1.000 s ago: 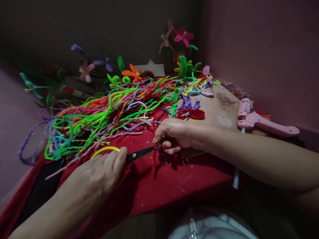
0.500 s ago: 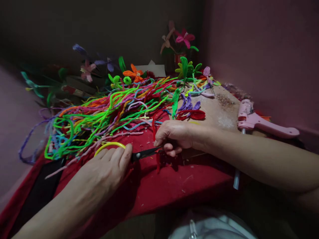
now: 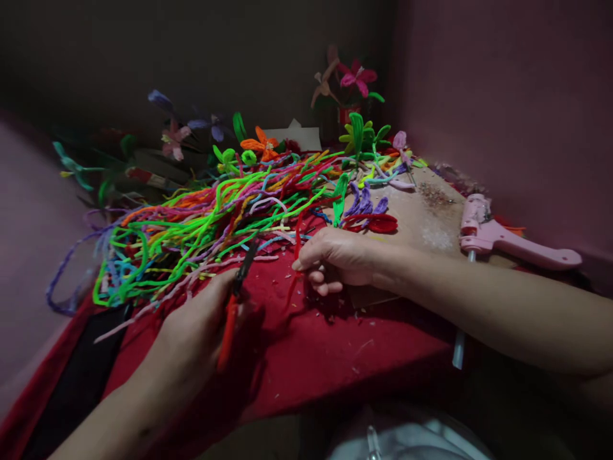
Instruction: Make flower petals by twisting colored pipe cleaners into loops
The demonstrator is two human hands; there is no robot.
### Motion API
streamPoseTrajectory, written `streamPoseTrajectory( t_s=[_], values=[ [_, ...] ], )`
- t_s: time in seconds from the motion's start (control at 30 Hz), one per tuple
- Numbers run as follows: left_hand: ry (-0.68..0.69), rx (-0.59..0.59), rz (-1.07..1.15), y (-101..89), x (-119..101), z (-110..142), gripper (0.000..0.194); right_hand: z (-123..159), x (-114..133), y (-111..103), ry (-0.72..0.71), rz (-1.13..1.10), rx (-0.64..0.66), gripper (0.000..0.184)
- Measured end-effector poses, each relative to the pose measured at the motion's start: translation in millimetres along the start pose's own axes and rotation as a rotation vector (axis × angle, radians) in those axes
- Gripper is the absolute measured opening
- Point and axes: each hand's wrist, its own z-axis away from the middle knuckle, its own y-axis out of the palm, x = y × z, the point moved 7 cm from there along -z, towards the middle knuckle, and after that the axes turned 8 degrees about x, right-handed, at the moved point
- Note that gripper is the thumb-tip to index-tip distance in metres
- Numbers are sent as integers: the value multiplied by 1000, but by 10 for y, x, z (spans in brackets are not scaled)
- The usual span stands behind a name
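My left hand [image 3: 204,316] is closed around scissors [image 3: 232,319] with orange-red and black parts; their dark blades point up and away, apart from my other hand. Between the thumb and fingers of my right hand [image 3: 328,259] is a red pipe cleaner [image 3: 297,237], one end rising above the fingers and the other hanging below over the red cloth [image 3: 306,358]. Beyond the left hand spreads a big heap of coloured pipe cleaners [image 3: 191,223]. Just past my right hand lie red pipe-cleaner loops [image 3: 380,223], purple petals [image 3: 361,201] and a green leaf [image 3: 340,198].
A pink glue gun [image 3: 522,243] with a clear glue stick [image 3: 458,348] lies at the right, close to my right forearm. Finished pipe-cleaner flowers, among them an orange flower [image 3: 261,144] and a pink flower [image 3: 358,78], stand at the back. A black strip [image 3: 81,377] lies at the left.
The scissors have come away from the red pipe cleaner, moving left and turning so that their blades point upward. My right hand stays nearly in place, still pinching the pipe cleaner.
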Motion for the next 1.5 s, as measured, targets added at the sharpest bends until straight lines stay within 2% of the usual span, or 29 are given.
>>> streamPoseTrajectory(
  t_s=[0.13, 0.23, 0.3, 0.4, 0.53, 0.6, 0.63, 0.7, 0.77, 0.87, 0.93, 1.1, 1.2, 1.33, 1.5],
  values=[
    [-259, 10, 681, 189, -51, -123, 31, -3, 33, 47, -65, -51, 18, 14],
    [-299, 8, 988, 317, -170, -243, 35, -14, 64, 81, -104, -33, 85, 9],
    [-310, 5, 1104, 367, -191, -304, 36, -20, 84, 85, -128, 8, 119, 9],
    [-339, -21, 1147, 387, -144, -349, 37, -9, 120, 69, -185, 155, 75, 16],
    [-338, -75, 1201, 366, -86, -376, 36, 110, 237, 93, -361, 449, -154, 17],
    [-307, -80, 1256, 364, -84, -397, 35, 193, 295, 120, -474, 457, -244, 15],
    [-282, -70, 1290, 371, -89, -410, 32, 215, 305, 132, -512, 417, -245, 14],
    [-223, -28, 1365, 401, -101, -438, 22, 205, 299, 147, -543, 299, -162, 11],
    [-179, 45, 1450, 456, -109, -457, 9, 152, 283, 157, -537, 205, -21, 10],
    [-206, 151, 1590, 560, -93, -453, 8, 88, 271, 143, -520, 172, 94, 13],
    [-234, 189, 1662, 598, -96, -441, 7, 84, 272, 150, -538, 178, 92, 13],
    [-245, 214, 1738, 610, -188, -429, 10, 155, 248, 203, -618, 87, -63, 16],
    [-277, 177, 1738, 610, -207, -431, 10, 134, 188, 202, -571, -31, -95, 18],
    [-304, 147, 1745, 626, -170, -438, 7, 75, 152, 160, -471, -134, -42, 21],
    [-297, 256, 1780, 689, -149, -428, 10, 61, 200, 169, -428, -117, 79, 15]
  ],
)
